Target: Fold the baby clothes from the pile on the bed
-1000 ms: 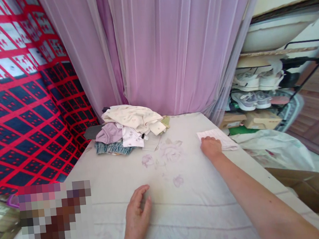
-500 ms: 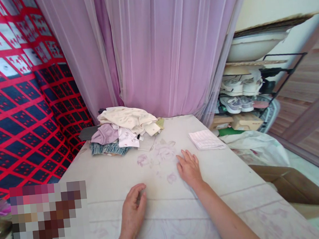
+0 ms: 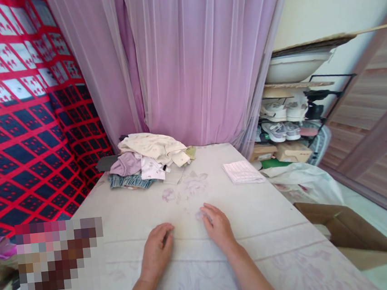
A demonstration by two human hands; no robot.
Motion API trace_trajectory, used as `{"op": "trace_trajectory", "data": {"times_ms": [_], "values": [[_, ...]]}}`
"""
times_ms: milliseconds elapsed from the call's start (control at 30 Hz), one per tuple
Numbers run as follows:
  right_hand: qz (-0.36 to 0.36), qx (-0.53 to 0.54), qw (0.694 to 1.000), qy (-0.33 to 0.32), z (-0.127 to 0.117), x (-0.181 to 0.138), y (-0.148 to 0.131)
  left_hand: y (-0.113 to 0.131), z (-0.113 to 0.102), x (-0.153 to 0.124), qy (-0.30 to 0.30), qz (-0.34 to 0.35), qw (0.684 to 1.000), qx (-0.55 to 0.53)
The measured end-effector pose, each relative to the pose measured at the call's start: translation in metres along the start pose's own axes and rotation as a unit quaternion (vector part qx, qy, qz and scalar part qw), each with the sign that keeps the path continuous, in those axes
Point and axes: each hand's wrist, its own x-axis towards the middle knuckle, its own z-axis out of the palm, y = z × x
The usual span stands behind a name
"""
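While left hand [image 3: 156, 251] and right hand [image 3: 217, 224] are laid palm-down on bed sheet [image 3: 275, 210], fingers loose, nothing is held. Clothes pile [image 3: 147, 161] is set ahead-left, nearer left hand; folded cloth [image 3: 242, 172] ahead-right, nearer right hand.

Pale bedsheet [image 3: 254, 212] (faint mauve floral print)

Home, bedroom corner — bed [image 3: 261, 211] with floral sheet, pile of loose clothes [image 3: 147, 158] at its far end, sheer pink curtains [image 3: 199, 62] behind, shoe rack [image 3: 315, 101] with sneakers on the right, red-and-navy patterned blanket [image 3: 24, 134] hung on the left.
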Motion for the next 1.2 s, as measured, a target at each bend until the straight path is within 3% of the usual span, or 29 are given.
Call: {"op": "trace_trajectory", "data": {"times_ms": [133,267,367,500,667,867,1033,1200], "values": [[0.033,0.153,0.987,0.028,-0.001,0.005,0.014,0.009,-0.008,0.011,-0.056,-0.015,0.998,0.035],[0.151,0.301,0.939,0.070,-0.004,0.008,0.023,0.008,-0.025,0.046,-0.146,-0.064,0.982,0.103],[0.218,0.364,0.902,0.086,-0.007,0.011,0.022,0.005,-0.042,0.093,-0.112,-0.020,0.977,0.180],[0.233,0.373,0.894,0.080,-0.010,0.013,0.018,0.007,-0.063,0.164,-0.032,0.055,0.940,0.336],[0.222,0.357,0.905,0.068,-0.005,0.011,0.021,0.009,-0.073,0.221,-0.071,0.109,0.885,0.448],[0.210,0.351,0.910,0.059,-0.004,0.011,0.020,0.007,-0.078,0.241,-0.098,0.100,0.870,0.474],[0.200,0.339,0.917,0.061,-0.005,0.012,0.018,0.004,-0.088,0.241,-0.124,0.118,0.859,0.482],[0.194,0.327,0.923,0.055,-0.003,0.012,0.020,-0.001,-0.081,0.241,-0.120,0.135,0.859,0.479]]}}
